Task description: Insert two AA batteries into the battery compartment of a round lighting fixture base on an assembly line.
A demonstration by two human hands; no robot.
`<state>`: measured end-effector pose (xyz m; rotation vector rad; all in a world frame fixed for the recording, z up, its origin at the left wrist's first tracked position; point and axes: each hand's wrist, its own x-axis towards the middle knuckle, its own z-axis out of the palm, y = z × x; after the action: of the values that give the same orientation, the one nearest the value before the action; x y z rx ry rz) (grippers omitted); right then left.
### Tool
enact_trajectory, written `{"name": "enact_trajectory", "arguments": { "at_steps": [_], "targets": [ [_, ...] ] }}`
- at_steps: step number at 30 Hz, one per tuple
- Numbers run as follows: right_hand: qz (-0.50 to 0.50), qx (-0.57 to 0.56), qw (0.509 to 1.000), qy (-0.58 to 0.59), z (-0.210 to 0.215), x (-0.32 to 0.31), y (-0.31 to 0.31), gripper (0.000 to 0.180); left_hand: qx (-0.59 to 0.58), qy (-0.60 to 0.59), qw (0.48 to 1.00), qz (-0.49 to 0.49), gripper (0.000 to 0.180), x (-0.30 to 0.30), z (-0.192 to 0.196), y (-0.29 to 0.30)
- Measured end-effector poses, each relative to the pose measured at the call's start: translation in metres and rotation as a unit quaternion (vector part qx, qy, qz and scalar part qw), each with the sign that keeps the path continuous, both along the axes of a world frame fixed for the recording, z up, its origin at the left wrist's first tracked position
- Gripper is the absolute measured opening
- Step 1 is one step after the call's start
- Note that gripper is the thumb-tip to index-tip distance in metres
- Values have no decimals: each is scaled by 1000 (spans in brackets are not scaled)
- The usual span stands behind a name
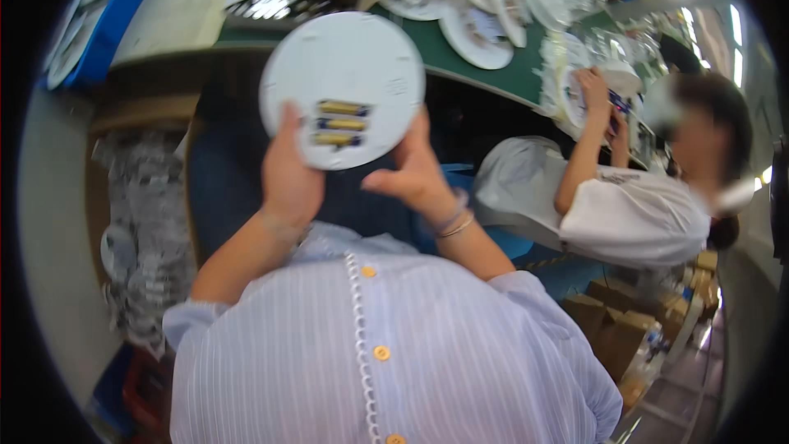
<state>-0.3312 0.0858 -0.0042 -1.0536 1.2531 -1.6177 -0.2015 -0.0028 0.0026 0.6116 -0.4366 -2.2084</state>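
Between the hands: disc, battery side up.
Left hand grips the near-left rim; right hand, thumb spread, lies open at the near-right. Batteries, long axes left–right, sit nearer the left; table beyond.

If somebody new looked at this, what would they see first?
Probably the big white disc in the left hand, with the right hand at its edge. Three gold-and-dark batteries line its lower part. Off to the right, another person in white works at the green table.
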Motion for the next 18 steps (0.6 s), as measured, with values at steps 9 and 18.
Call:
{"name": "enact_trajectory", "arguments": {
  "at_steps": [9, 18],
  "targets": [
    [227, 114, 958, -133, 13, 34, -8, 16, 11, 28, 998, 51, 36, 42, 33, -35],
    [322, 134, 921, -171, 18, 14, 15, 23, -161, 61, 966, 194, 54, 80, 62, -45]
  ]
}}
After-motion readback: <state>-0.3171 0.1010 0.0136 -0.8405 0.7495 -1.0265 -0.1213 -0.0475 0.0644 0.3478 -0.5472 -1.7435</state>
